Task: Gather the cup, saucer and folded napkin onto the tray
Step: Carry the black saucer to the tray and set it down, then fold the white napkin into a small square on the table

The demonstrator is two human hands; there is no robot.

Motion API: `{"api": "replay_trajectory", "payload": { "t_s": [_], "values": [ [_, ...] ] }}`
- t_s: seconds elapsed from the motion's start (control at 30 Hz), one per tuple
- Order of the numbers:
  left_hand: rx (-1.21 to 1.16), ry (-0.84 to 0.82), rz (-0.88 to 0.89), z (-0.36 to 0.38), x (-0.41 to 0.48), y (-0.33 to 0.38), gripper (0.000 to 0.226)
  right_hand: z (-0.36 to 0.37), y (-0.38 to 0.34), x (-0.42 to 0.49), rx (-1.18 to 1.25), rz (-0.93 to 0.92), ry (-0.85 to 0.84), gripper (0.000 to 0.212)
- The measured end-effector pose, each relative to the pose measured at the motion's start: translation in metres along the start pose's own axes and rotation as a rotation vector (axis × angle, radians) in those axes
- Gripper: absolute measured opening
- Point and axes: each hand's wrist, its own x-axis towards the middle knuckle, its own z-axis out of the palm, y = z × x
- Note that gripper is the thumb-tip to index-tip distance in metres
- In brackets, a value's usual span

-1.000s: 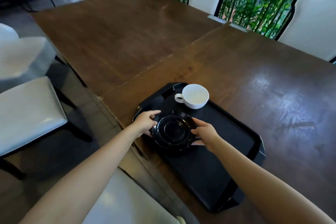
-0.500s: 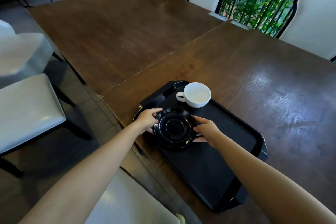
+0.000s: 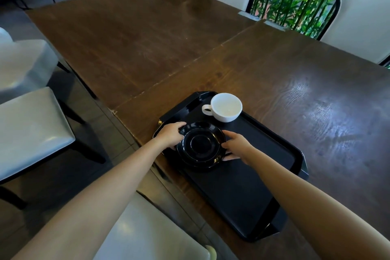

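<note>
A black tray (image 3: pixel 249 186) lies on the near edge of the wooden table. A black saucer (image 3: pixel 200 144) sits at the tray's left end, held on both sides: my left hand (image 3: pixel 172 134) grips its left rim and my right hand (image 3: pixel 237 146) its right rim. An empty white cup (image 3: pixel 225 107) stands upright on the tray's far left corner, just beyond the saucer and apart from it. No folded napkin is in view.
The dark wooden table (image 3: pixel 147 44) stretches away to the far left. White chairs (image 3: pixel 29 124) stand at the left, another chair seat (image 3: pixel 147 234) is below my arms, and two chair backs (image 3: pixel 363 19) stand before green bamboo at the far side.
The saucer and both hands stay at the tray's left end, shifted only slightly. The view has moved a little.
</note>
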Motion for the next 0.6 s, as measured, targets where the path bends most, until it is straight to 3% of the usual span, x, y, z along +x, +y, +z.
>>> {"api": "replay_trajectory", "payload": {
  "t_s": [0.27, 0.6],
  "values": [
    [0.527, -0.067, 0.066, -0.020, -0.002, 0.046, 0.049, -0.034, -0.011, -0.014, -0.144, 0.045, -0.070, 0.065],
    [0.764, -0.313, 0.283, 0.011, -0.019, 0.146, 0.050, -0.123, 0.003, -0.072, -0.323, 0.077, -0.059, 0.051]
  ]
}}
